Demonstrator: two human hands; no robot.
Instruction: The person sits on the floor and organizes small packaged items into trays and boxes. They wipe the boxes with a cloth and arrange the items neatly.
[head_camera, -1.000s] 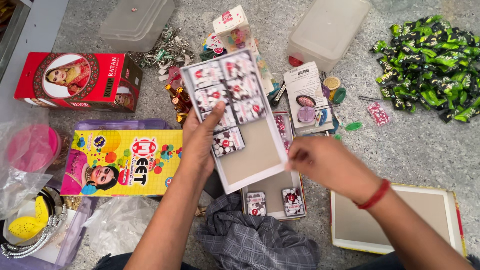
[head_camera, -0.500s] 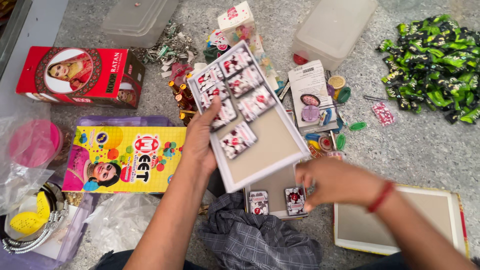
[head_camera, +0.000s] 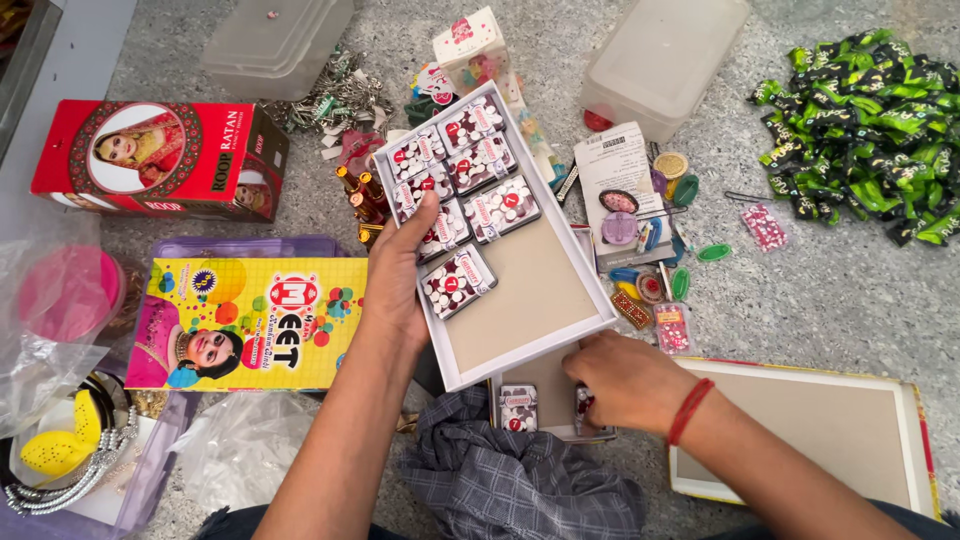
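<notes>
My left hand (head_camera: 398, 290) holds a white shallow box tray (head_camera: 540, 290) tilted above the floor, thumb resting on the small red-and-white sticker packets (head_camera: 465, 185) that fill its far half. The tray's near half shows bare brown card. My right hand (head_camera: 620, 380) reaches down under the tray's near edge into a lower box (head_camera: 545, 395), fingers closed around a small sticker packet (head_camera: 583, 408). Another packet (head_camera: 517, 407) lies in that lower box. A red thread circles my right wrist.
A red carton (head_camera: 150, 160), a yellow printed box (head_camera: 250, 325), two translucent plastic tubs (head_camera: 660, 65), a heap of green wrappers (head_camera: 865, 125), small trinkets (head_camera: 650, 255), a flat box lid (head_camera: 820, 430), checked cloth (head_camera: 510, 480) and bangles in a bag (head_camera: 60, 460) lie around.
My right hand has dropped from beside the tray down to the lower box beneath it and closed on a packet. The tray has tipped and shifted slightly in my left hand.
</notes>
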